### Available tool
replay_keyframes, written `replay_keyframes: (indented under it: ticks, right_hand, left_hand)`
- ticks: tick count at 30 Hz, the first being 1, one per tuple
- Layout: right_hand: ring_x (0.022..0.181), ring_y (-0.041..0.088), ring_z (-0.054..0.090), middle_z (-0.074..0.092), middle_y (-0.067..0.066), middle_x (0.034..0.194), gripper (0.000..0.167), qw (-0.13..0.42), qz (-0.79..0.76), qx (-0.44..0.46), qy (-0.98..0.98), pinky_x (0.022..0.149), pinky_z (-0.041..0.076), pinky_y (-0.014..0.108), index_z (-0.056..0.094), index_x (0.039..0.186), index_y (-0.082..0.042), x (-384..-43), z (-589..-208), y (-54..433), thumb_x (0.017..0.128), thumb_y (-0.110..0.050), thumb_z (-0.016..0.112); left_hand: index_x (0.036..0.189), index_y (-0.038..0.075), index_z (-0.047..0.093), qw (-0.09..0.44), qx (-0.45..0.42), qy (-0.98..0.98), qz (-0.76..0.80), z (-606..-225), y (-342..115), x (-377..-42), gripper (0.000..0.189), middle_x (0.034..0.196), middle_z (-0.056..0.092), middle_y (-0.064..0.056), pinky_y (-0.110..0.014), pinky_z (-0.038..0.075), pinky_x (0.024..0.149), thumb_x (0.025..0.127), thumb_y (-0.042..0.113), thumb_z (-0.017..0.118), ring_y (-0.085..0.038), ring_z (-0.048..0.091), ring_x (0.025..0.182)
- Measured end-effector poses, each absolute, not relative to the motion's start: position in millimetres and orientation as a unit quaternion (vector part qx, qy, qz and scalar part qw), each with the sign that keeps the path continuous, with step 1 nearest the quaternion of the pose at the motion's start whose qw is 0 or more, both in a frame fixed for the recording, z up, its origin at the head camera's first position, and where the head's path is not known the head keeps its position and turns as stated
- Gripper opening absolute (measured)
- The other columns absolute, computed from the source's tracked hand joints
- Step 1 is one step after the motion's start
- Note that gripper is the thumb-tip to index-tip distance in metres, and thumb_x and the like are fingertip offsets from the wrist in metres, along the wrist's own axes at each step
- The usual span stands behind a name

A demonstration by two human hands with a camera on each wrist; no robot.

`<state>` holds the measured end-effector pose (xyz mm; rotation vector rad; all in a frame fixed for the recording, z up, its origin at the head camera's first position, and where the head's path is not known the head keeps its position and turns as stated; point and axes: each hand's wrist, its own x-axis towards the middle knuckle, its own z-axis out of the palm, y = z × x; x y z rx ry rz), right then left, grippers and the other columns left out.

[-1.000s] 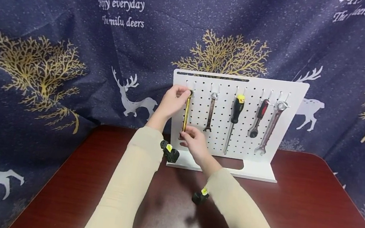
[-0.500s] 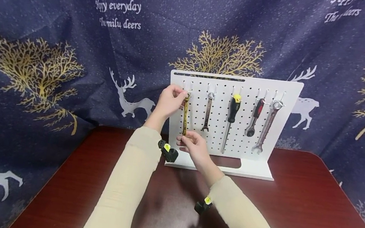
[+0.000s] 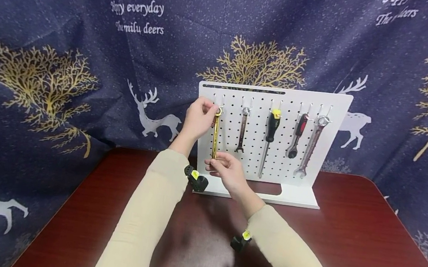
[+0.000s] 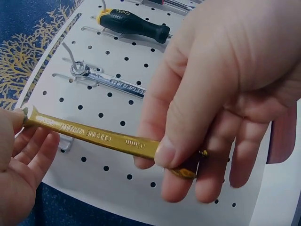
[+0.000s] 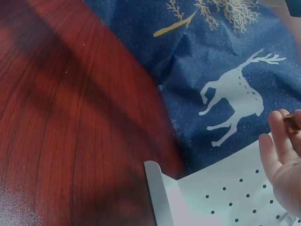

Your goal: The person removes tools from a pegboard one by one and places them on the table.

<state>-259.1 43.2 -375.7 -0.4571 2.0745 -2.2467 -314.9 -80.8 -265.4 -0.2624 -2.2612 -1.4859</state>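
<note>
A gold combination wrench (image 3: 215, 136) stands nearly upright before the left side of the white pegboard (image 3: 318, 98). My left hand (image 3: 197, 120) pinches its ring end between thumb and fingers. Lower down, my right hand (image 3: 230, 171) grips the open end, thumb in front and fingers behind. In the left wrist view the lettered shank of the wrench (image 4: 94, 135) spans both hands, and the right hand's thumb and fingers partly cover the open jaw. Only a bit of gold shows at the right hand (image 5: 287, 165) in the right wrist view. Whether the ring touches its hook is hidden.
Further right on the board hang a small wrench (image 3: 242, 130), a black and yellow screwdriver (image 3: 272, 127), a red and black ratchet (image 3: 301, 126) and a large wrench (image 3: 311, 147). The board's base (image 3: 298, 199) stands on a red-brown table (image 3: 349, 239), before a patterned blue cloth (image 3: 183, 58).
Both hands have brought the gold wrench slightly down and out from the board. The right hand has dropped a little with the open end. The whole head view has shifted slightly.
</note>
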Motion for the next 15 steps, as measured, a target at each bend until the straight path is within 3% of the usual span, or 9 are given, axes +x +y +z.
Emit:
replay_keyframes:
  ticks: [8,15]
  right_hand:
    - [0.078,0.009,0.068,0.065,0.028,0.110,0.029,0.028,-0.721,-0.153,0.676,0.088,0.054,0.048,0.051,0.120,0.010,-255.4,-371.6,48.0,0.093,-0.003,0.055]
    - [0.082,0.013,0.070,0.066,0.025,0.110,0.029,0.029,-0.700,-0.164,0.694,0.083,0.057,0.040,0.053,0.118,0.007,-252.6,-371.0,52.5,0.093,-0.008,0.056]
  left_hand:
    - [0.097,-0.001,0.054,0.196,-0.105,-0.790,-0.572,-264.2,-83.0,-308.8,0.017,0.079,0.058,-0.006,-0.027,0.059,0.062,0.095,0.016,0.056,-0.028,0.065,0.070]
    - [0.096,-0.001,0.054,0.194,-0.120,-0.782,-0.580,-263.3,-84.7,-304.1,0.017,0.078,0.058,-0.006,-0.029,0.059,0.063,0.095,0.015,0.056,-0.011,0.060,0.061]
